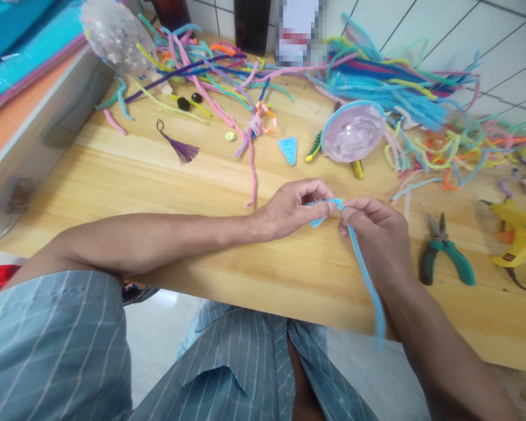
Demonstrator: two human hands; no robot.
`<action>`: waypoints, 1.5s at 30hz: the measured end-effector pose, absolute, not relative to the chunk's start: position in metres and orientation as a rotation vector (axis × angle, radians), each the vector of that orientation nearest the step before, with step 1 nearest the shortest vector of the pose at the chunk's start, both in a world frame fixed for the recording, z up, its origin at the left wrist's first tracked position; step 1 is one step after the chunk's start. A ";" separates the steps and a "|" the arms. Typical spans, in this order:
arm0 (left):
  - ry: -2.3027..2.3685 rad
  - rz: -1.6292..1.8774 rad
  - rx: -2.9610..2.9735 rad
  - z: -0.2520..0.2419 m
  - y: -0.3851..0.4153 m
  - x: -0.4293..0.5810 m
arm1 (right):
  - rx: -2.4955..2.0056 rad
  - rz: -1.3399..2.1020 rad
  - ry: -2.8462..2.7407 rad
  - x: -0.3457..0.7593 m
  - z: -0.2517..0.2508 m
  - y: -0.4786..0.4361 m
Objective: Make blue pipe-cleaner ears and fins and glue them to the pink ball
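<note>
Between the thumb and fingers of my left hand point(296, 204) is a small blue pipe-cleaner piece point(318, 222), partly hidden by the fingers. My right hand point(374, 228) pinches a light blue pipe cleaner point(364, 275) close beside it. The strand's loose end hangs down toward the table's front edge, a little blurred. Both hands' fingertips nearly meet above the wooden table. Beyond them lies a finished-looking blue triangle point(288, 151) of wound pipe cleaner. A clear bowl-shaped piece with a blue rim point(354, 131) rests behind my right hand.
Green-handled pliers point(446, 254) and a yellow glue gun point(519, 231) lie to the right. Piles of coloured pipe cleaners point(390, 88) spread along the back. A purple tassel point(179, 146) sits at left, near a box wall point(48, 134).
</note>
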State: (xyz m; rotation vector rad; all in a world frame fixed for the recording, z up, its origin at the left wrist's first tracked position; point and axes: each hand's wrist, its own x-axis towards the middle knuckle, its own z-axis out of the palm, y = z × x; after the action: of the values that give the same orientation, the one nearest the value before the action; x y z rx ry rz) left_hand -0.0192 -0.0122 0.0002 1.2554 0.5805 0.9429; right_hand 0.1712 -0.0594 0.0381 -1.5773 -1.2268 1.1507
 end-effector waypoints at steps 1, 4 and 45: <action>0.588 0.943 1.271 0.001 -0.013 -0.020 | -1.583 1.163 -1.235 0.171 0.039 -0.060; 0.617 0.951 1.312 0.003 -0.014 -0.021 | -1.586 1.195 -1.248 0.171 0.039 -0.060; 0.666 1.029 1.559 -0.008 -0.017 -0.019 | -1.573 1.038 -1.377 0.170 0.030 -0.055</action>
State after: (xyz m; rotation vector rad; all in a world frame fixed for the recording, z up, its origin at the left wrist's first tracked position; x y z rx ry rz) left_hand -0.0186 -0.0170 -0.0075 1.5593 0.6657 1.0292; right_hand 0.1702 -0.0551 0.0300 -1.5735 -1.3771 1.0382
